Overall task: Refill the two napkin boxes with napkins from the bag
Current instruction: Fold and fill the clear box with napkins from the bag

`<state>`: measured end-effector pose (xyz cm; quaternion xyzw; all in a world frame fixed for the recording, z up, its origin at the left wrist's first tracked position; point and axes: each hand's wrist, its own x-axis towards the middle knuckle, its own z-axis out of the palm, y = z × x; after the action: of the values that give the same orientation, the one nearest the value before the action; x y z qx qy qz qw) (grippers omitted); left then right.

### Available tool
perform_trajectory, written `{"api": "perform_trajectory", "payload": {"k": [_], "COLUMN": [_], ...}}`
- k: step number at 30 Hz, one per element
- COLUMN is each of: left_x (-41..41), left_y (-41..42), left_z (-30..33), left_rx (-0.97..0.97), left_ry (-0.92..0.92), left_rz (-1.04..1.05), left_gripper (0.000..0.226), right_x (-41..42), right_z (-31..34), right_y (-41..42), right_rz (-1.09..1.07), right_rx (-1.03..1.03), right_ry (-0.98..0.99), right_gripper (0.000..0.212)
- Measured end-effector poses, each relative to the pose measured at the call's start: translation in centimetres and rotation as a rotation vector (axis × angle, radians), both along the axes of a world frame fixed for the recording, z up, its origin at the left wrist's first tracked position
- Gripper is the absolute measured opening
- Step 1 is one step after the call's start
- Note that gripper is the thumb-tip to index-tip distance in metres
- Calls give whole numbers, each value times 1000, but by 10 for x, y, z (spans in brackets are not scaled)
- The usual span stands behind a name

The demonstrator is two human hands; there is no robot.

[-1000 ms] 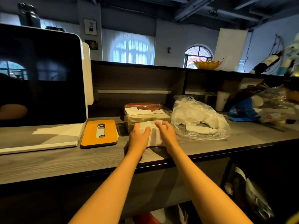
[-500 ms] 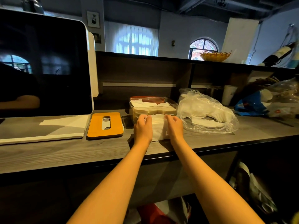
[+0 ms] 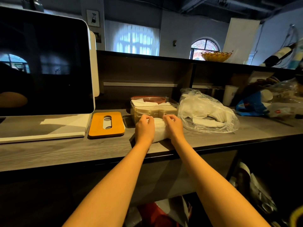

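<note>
On the counter (image 3: 65, 149), napkin stack (image 3: 158, 130) between gripping left hand (image 3: 145, 128) and right hand (image 3: 173, 127) (clear box (image 3: 154, 107) behind, napkin-filled).

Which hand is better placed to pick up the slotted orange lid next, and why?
The left hand. It grips the left side of the napkin stack, and the orange lid lies flat just to its left. The right hand would have to cross over the stack.

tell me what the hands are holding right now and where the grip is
Both hands hold one stack of white napkins on the counter: the left hand grips its left side, the right hand its right side, fingers curled over the top edge.
</note>
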<state>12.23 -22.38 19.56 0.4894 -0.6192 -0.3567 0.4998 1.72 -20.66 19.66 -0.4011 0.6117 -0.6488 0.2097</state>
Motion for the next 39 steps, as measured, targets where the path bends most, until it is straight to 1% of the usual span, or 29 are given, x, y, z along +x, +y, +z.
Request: {"api": "perform_trajectory", "payload": {"k": [3,6,8,10,11,13,15,16,19,21,23,24,27,29,31,33,35,36,38,39], "left_x": [1,-1,0,1,2,1,0,1,5,4,0,-1,-2,-2,-1,-1,-2,-3,-2,-1], "left_y": [-1,0,0,-2,-2,-3,-1,-1,-2,-3,-4,-4,-4,-3,0,5,8,8,3,0], "left_z": [-1,-1,-1,-2,-2,-2,-2,-2,-1,-1,-3,-5,-8,-9,-7,-4,-3,-2,-2,-1], "left_rx": [-3,-31,-65,-59,-48,-62,-105,-117,-69,-46,-65,-84,-133,-141,-158,-197,-216,-208,-156,-117], "left_ry": [42,81,65,58,71,104,72,53,86,118,56,13,-30,-20,-29,-111,-210,-247,-230,-167], "left_rz": [25,-36,-16,35,47,27,23,47,121,44,-39,-49,-8,-15,-68,-182,-313,-350,-348,-321], "left_gripper": [26,27,23,23,24,23,21,22,24,22,24,25,33,40,44,37,25,27,33,32], "right_x": [-1,0,-1,-3,-3,-1,0,0,-2,-1,3,4,3,2,1,-3,-8,-9,-10,-10], "right_z": [0,1,-1,-2,-3,-1,-1,-2,-2,1,3,3,-1,-4,-5,-4,-4,-4,-2,-1], "right_y": [-1,0,-2,-1,-1,1,1,1,1,4,6,6,3,0,-2,0,3,5,7,8], "right_rz": [17,66,2,-54,-45,19,53,34,-37,14,64,60,-7,-37,-100,-221,-334,-361,-321,-252], "right_rx": [22,33,42,25,12,-3,12,23,32,11,20,29,43,45,49,57,57,44,2,-21], "right_ry": [-42,22,26,-33,-51,-23,-5,-14,-72,-63,10,30,27,78,133,152,126,98,26,-6], "right_gripper": [17,15,11,17,21,23,22,21,16,14,10,11,28,40,47,46,41,41,41,40]}}
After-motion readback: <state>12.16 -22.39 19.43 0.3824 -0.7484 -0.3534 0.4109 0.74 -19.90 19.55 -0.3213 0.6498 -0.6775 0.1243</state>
